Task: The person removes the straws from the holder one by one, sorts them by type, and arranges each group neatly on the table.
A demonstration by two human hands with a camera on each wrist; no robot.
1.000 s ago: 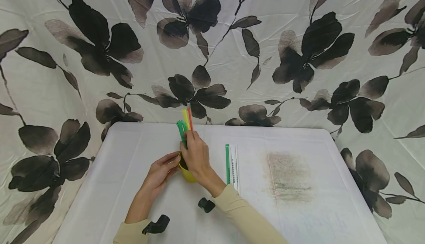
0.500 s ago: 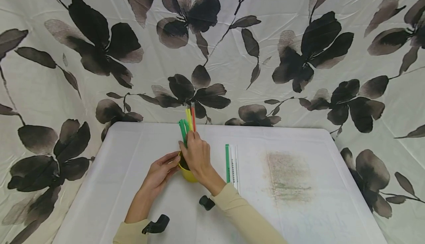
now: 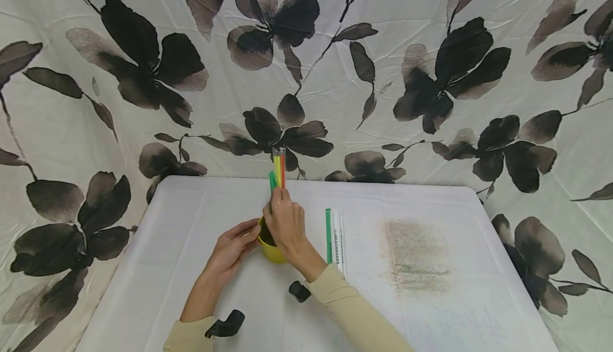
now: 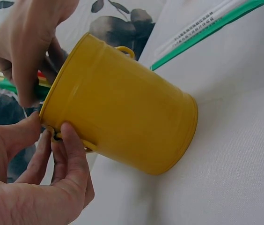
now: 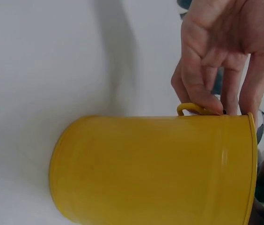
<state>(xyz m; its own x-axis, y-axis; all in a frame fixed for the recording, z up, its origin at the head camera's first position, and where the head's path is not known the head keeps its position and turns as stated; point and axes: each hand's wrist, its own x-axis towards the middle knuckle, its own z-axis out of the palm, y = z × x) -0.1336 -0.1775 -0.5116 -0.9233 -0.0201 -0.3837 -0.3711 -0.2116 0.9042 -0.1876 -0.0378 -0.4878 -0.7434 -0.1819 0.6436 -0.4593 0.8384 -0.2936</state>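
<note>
A yellow metal bucket (image 3: 274, 251) with small loop handles (image 5: 195, 109) stands on the white table. My left hand (image 3: 231, 251) pinches the loop and rim on its left side, thumb at the rim in the left wrist view. Over the bucket's mouth, my right hand (image 3: 287, 224) grips a bunch of slim sticks: green (image 3: 272, 181), yellow (image 3: 277, 166) and red (image 3: 283, 168), with clear upper ends. Their lower ends are hidden by the hand and bucket wall, so I cannot tell how deep they reach.
Right of the bucket lie a green strip (image 3: 328, 235) and a white strip with black print (image 3: 339, 237). Farther right, a brownish smudge (image 3: 416, 256) marks the table. A floral cloth (image 3: 359, 75) hangs behind the table's back edge.
My right hand has shifted slightly right with the sticks, which now stand more upright. The green one looks narrower than before. My left hand and the bucket have hardly moved.
</note>
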